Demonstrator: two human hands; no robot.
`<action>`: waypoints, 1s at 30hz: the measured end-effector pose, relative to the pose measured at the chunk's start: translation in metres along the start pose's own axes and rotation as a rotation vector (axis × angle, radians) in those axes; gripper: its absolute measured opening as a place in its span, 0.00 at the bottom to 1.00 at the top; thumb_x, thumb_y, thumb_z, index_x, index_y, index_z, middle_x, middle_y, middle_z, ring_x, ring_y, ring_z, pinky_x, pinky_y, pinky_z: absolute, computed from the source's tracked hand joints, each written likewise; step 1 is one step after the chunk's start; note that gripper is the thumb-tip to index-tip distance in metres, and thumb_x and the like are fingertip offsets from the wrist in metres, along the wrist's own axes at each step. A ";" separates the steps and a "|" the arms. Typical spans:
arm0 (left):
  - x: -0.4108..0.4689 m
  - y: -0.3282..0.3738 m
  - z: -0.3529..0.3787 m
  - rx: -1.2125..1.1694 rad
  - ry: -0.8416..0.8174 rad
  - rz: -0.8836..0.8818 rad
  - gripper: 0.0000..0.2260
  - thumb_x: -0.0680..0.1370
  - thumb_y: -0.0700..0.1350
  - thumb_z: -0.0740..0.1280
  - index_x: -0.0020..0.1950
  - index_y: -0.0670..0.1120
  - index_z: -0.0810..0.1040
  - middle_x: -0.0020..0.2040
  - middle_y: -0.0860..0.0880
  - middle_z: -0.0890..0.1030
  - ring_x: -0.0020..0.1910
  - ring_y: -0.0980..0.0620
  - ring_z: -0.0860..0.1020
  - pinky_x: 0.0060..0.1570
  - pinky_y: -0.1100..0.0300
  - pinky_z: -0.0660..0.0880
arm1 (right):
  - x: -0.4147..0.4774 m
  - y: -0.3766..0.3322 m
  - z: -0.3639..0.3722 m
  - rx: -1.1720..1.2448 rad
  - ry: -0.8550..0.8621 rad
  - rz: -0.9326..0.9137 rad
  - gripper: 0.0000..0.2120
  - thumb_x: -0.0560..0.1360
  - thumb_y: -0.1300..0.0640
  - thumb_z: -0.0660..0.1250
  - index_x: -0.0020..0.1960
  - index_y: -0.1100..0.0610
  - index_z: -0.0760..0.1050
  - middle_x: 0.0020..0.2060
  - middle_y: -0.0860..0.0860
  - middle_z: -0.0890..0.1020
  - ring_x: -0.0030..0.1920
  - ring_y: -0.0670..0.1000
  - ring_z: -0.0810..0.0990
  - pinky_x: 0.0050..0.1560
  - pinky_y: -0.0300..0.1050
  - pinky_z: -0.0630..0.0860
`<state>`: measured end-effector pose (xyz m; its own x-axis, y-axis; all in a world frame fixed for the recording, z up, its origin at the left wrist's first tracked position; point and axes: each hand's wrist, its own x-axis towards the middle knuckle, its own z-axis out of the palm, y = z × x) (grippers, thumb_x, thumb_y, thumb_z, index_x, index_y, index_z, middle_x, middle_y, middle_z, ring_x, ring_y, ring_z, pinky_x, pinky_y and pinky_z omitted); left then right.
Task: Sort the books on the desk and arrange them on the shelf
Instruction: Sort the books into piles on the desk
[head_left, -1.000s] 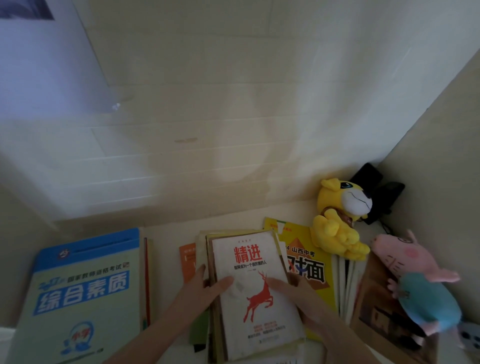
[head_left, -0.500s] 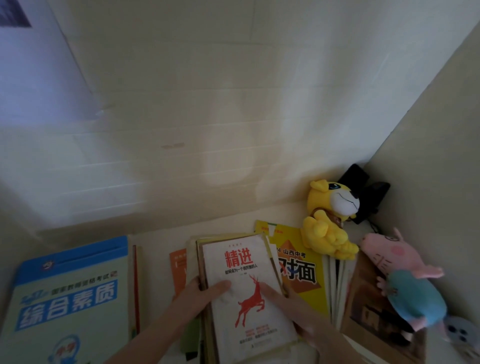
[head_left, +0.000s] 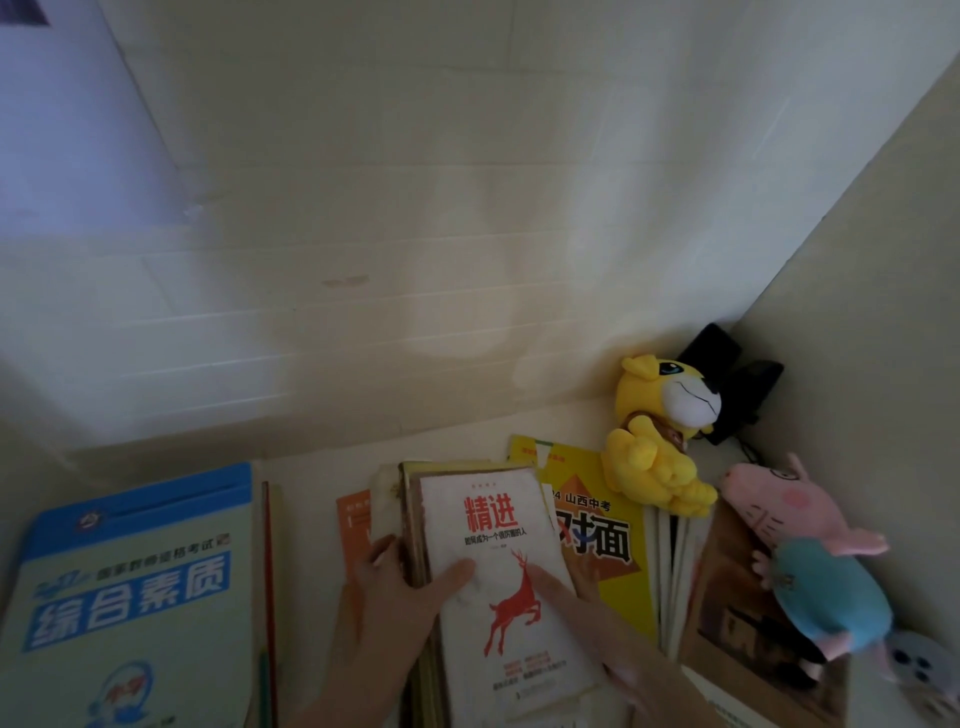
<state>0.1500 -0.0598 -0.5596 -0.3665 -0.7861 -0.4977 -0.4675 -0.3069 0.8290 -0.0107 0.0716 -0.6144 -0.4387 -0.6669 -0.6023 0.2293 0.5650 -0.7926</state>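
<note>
A white book with a red deer (head_left: 501, 545) lies on top of a stack of books at the bottom middle of the desk. My left hand (head_left: 400, 597) grips the stack's left edge, thumb on the white cover. My right hand (head_left: 602, 623) grips the right edge, thumb laid across the cover. A yellow book (head_left: 597, 540) lies under the stack to the right, with an orange book (head_left: 353, 525) on the left. A large blue and green book (head_left: 130, 597) lies at the far left.
A yellow plush toy (head_left: 660, 441) and a pink and blue plush pig (head_left: 810, 556) sit in the right corner on more books, including a brown one (head_left: 737, 623). A black object (head_left: 737, 374) stands behind them. Walls close the back and right.
The view has shifted slightly, so the stack sits further left in the frame. Both hands keep their hold on the stack's edges; my left thumb has slid a little on the cover.
</note>
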 end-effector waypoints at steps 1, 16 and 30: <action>-0.001 0.001 0.004 0.013 0.016 0.037 0.28 0.64 0.54 0.78 0.59 0.49 0.71 0.68 0.49 0.61 0.65 0.46 0.70 0.65 0.49 0.70 | -0.002 -0.002 -0.002 0.005 -0.007 0.038 0.30 0.60 0.25 0.71 0.55 0.14 0.58 0.78 0.48 0.54 0.78 0.58 0.52 0.72 0.65 0.62; -0.021 0.038 -0.003 -0.227 -0.284 0.212 0.34 0.58 0.46 0.82 0.58 0.55 0.68 0.52 0.55 0.81 0.46 0.59 0.82 0.37 0.66 0.78 | -0.013 -0.048 -0.048 0.173 -0.179 -0.185 0.64 0.50 0.56 0.87 0.73 0.38 0.51 0.67 0.55 0.74 0.61 0.58 0.79 0.56 0.63 0.78; -0.014 0.045 -0.043 0.069 -0.389 0.658 0.43 0.62 0.44 0.81 0.57 0.78 0.57 0.58 0.65 0.72 0.55 0.67 0.75 0.51 0.73 0.73 | -0.081 -0.071 -0.009 0.056 0.191 -0.534 0.57 0.50 0.47 0.86 0.71 0.44 0.57 0.54 0.27 0.76 0.50 0.24 0.74 0.58 0.38 0.74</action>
<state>0.1687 -0.0856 -0.5041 -0.8372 -0.5462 0.0286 -0.0993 0.2032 0.9741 0.0003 0.0899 -0.5081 -0.6550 -0.7499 -0.0931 -0.0236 0.1434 -0.9894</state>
